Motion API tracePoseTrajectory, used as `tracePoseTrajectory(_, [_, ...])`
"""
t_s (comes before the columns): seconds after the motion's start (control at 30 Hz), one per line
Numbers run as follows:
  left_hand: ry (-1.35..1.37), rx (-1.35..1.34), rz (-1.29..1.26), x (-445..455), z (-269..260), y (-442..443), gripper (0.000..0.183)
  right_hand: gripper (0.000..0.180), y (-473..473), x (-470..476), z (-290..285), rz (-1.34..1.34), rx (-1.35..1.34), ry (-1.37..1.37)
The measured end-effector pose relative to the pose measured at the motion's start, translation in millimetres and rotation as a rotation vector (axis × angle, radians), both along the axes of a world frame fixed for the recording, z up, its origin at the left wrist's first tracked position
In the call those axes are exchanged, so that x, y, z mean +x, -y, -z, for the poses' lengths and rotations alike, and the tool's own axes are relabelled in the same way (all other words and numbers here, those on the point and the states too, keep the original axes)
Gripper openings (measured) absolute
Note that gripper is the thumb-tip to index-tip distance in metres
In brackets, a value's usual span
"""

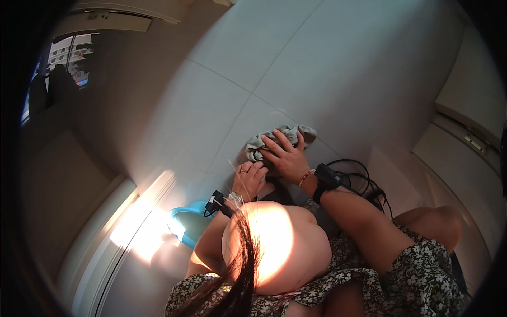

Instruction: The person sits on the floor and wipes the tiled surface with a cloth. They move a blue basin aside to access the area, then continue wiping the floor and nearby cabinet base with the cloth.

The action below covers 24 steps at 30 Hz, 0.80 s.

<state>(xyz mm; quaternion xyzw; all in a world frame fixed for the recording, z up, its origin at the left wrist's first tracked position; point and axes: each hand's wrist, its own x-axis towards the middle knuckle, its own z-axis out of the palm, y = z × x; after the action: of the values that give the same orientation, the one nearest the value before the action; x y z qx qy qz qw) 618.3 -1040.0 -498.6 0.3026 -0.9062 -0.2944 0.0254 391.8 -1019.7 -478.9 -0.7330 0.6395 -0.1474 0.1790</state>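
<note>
A crumpled grey-green cloth (255,148) lies bunched on the tiled floor just ahead of me. My right hand (287,156) presses down on it with fingers spread over its folds. Close beside it, my left hand (249,178) is curled near the cloth's lower edge; its palm side is hidden, so what it holds, if anything, cannot be seen. A blue plastic basin (188,224) stands on the floor to the left of my left forearm, partly behind it.
Black cables (370,182) lie looped beside my right forearm. A sliding-door track or frame (130,222) runs along the lower left in bright sunlight. Pale cabinetry or furniture (467,138) edges the right side. Large floor tiles (222,99) extend ahead.
</note>
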Motion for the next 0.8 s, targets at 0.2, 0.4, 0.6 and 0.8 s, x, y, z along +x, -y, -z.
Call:
tracePoseTrajectory(0.2, [0.109, -0.275, -0.609, -5.7, -0.4, -26.1, 0.056, 0.038, 102.6, 38.5, 12.7, -0.473, 0.106, 0.005])
tracePoseTrajectory(0.4, [0.093, -0.137, -0.847, -64.2, 16.3, 48.0, 0.058, 0.057, 198.5, 8.2, 10.7, -0.34, 0.054, -0.113])
tracePoseTrajectory(0.6, [-0.033, -0.194, -0.553, -145.8, 31.0, 114.7, 0.059, 0.063, 218.1, -121.3, 4.0, -0.156, -0.006, -0.288])
tracePoseTrajectory(0.8, [-0.084, -0.18, -0.177, -244.2, 40.1, 124.6, 0.061, 0.076, 158.7, -248.6, 8.3, 0.09, 0.194, -0.44])
